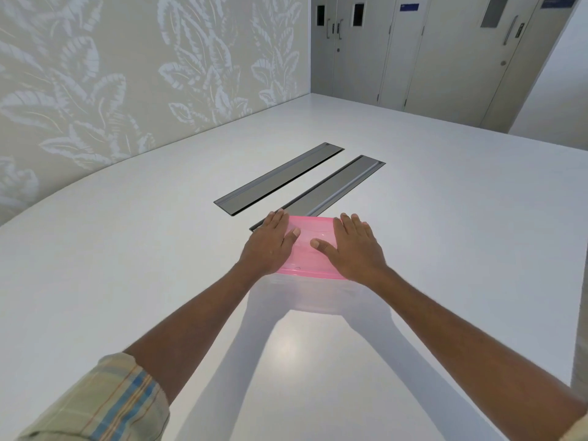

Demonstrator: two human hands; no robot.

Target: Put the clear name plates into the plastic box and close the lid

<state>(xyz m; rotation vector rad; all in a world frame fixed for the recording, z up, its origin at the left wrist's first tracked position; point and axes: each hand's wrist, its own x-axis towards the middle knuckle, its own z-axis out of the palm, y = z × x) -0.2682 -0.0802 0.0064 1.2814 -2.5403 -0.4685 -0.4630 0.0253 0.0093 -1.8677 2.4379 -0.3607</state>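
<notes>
Both palms lay flat on the translucent pink plastic lid [310, 246], fingers spread and gripping nothing; the left hand [270, 241] covered the lid's left edge, the right hand [354, 248] its right; between the thumbs the smooth pink sheet showed bare; beneath the hands sat the clear, frosted rectangular plastic box [313, 292] on the glossy white table [127, 249]; its contents could not be made out; beyond the fingertips ran two long grey metal cable hatches [280, 178].

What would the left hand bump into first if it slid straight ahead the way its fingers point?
Probably the nearer grey cable hatch set into the white table, just beyond the left hand on the pink lid; it looks flush, so hardly an obstacle.
</notes>
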